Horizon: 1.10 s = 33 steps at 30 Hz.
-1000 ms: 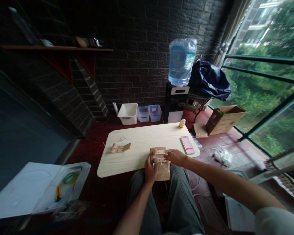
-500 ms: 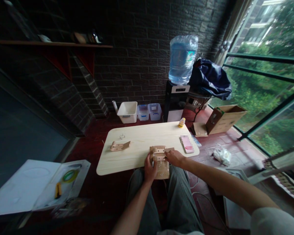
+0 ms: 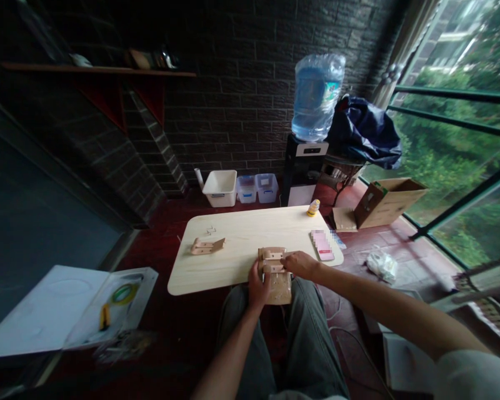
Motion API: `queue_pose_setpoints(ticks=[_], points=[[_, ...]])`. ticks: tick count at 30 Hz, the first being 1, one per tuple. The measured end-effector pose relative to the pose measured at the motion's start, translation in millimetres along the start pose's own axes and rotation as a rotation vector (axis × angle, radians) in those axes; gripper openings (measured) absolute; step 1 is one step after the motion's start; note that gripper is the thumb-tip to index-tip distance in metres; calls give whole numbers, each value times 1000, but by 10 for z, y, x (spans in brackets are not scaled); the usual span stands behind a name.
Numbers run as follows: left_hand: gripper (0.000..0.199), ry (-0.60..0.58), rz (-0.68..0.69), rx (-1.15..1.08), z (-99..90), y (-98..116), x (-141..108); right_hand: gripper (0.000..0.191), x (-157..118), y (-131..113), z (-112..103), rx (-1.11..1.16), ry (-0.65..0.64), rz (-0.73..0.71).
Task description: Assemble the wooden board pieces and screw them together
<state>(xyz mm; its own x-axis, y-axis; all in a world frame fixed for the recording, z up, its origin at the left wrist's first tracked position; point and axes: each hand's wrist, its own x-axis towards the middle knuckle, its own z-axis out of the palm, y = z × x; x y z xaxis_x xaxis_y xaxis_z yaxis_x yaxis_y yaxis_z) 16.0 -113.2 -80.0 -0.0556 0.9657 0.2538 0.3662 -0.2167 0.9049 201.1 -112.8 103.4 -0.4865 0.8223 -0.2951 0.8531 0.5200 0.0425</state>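
Observation:
Over my lap, at the table's near edge, is a small wooden assembly with two pale strips that have dark holes. My left hand grips its left side, fingers wrapped round it. On the right, the bent fingers of my right hand press together at the strips' ends; whatever they pinch is too small to make out. Beneath the strips lies a tan, shiny flat piece, perhaps plastic-wrapped. A similar wooden assembly with a slanted panel lies on the table's left side. Several small dark metal bits lie behind it.
The pale table also carries a yellow-capped bottle and a pink phone-like object. At lower left is an open white case with a yellow-handled tool. Bins, a water dispenser and a cardboard box stand beyond.
The whole view has shifted slightly. A flat wooden edge that stuck out above my right fingers no longer shows. Both hands stay at the wooden assembly.

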Motion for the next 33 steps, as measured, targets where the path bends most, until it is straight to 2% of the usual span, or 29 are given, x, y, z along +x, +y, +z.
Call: queue_pose_setpoints(ticks=[9,12,16,20,27,33], points=[[60,9,22,11,16,-11,-2,32,-68,-101,-22,125,30,230],[61,12,19,18,13,-25,-16,39,-128,-87,-48,118,28,173],[61,17,21,17,15,-41,-19,28,-150,-74,-93,21,23,-8],[61,17,15,15,26,-55,-7,25,-66,-79,-71,-40,20,-44],[63,-6,-2,7,25,-37,5,27,-20,-61,0,30,14,73],[66,-27,-22,2,-1,-2,-25,29,-191,-170,-141,124,48,234]])
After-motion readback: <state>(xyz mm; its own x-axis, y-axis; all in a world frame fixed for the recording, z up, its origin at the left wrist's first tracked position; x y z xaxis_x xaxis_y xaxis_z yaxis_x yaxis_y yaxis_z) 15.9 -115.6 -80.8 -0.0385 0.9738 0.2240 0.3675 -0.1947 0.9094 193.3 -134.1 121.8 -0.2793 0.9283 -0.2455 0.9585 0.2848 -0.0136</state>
